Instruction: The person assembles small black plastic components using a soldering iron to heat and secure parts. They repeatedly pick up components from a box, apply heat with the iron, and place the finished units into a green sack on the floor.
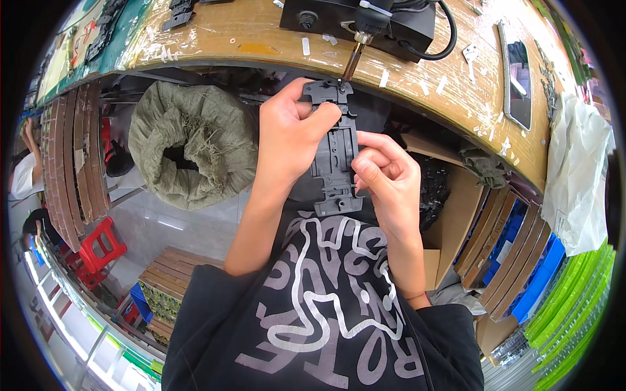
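Looks mid-job to me: left hand [287, 137] clamped on the black plastic part [338, 153] above the lap, far end by the metal-tipped tool [356, 55]. Right hand [391, 174] bunches fingertips at its edge, grip unclear. Can't tell what's left.

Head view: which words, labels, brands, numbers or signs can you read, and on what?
Black shirt: large grey letters, not copied out here.
Black plastic part: nothing legible.
Black box on the bench: nothing legible.
Elsewhere: any marks are too small or blurred.
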`<state>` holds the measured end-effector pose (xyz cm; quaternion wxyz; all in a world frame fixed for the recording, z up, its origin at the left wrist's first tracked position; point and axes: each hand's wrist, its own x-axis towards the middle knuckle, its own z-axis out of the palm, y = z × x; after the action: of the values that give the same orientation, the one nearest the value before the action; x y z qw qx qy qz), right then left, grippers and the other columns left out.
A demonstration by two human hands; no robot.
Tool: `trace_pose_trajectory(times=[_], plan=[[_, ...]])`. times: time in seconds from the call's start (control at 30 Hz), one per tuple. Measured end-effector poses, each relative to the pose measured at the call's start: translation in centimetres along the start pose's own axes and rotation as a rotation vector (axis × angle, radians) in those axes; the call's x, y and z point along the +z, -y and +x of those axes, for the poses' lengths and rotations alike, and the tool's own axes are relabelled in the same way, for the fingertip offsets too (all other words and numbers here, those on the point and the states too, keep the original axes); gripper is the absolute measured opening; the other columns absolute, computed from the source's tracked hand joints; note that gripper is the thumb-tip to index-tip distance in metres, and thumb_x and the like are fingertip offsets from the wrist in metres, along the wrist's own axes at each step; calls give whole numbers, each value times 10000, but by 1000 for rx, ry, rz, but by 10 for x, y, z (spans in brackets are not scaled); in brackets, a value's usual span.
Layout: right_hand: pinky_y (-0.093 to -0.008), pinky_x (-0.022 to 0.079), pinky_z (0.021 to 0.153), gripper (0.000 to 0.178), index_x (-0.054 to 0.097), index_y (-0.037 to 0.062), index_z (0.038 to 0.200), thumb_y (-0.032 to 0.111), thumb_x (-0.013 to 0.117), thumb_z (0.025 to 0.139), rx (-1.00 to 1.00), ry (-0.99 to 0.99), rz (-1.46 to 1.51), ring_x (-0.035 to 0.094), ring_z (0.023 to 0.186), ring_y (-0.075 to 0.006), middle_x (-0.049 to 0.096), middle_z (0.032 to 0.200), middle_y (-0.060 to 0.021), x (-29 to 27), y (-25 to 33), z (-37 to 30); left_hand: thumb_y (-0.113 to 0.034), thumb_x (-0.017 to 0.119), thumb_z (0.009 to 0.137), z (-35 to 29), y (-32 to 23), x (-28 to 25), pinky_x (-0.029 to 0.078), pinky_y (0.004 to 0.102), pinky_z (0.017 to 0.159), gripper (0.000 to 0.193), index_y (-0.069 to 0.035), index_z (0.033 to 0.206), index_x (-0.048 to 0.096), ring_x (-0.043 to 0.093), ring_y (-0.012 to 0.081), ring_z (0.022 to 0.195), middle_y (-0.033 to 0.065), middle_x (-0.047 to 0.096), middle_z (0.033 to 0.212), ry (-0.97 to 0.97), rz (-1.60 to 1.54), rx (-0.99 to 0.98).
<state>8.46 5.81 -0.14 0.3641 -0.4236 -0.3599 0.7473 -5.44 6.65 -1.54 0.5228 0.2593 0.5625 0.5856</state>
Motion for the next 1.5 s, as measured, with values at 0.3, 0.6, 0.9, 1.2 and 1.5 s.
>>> trace_pose_trajectory(times=[0.3,0.6,0.9,1.2,1.5], plan=[[-195,437,523,278,520,-44,1016,75,591,774,17,-2,-7,517,587,-78,576,703,-53,-2,0,1,11,513,707,-1,1,2,352,169,430,164,34,869,534,461,13,502,12,564,607,6,-65,5],[-215,432,718,194,517,-24,974,5,532,783,-179,-167,-235,521,794,-98,537,877,-56,-26,-40,-6,-127,512,760,11,64,4,410,218,434,60,-68,770,503,519,71,510,-14,532,662,-364,-460,-259],[-339,411,663,202,522,3,853,-74,553,669,-555,-44,-797,475,756,-278,487,822,-109,-11,-65,-8,-215,543,746,22,101,21,234,225,309,170,-81,824,473,343,51,393,-41,390,561,-635,-279,-246],[-352,419,685,161,484,-15,818,-76,524,675,-631,-55,-866,486,794,-292,478,834,-124,-16,-72,5,-59,531,745,18,117,23,266,215,365,173,0,888,456,367,28,454,-23,450,561,-664,-139,11],[-363,425,665,183,469,-11,853,-83,476,685,-428,-50,-753,503,763,-329,481,838,-162,-29,-87,18,-41,526,778,11,148,15,236,207,386,168,16,897,421,321,16,456,-31,408,535,-519,-100,189]])
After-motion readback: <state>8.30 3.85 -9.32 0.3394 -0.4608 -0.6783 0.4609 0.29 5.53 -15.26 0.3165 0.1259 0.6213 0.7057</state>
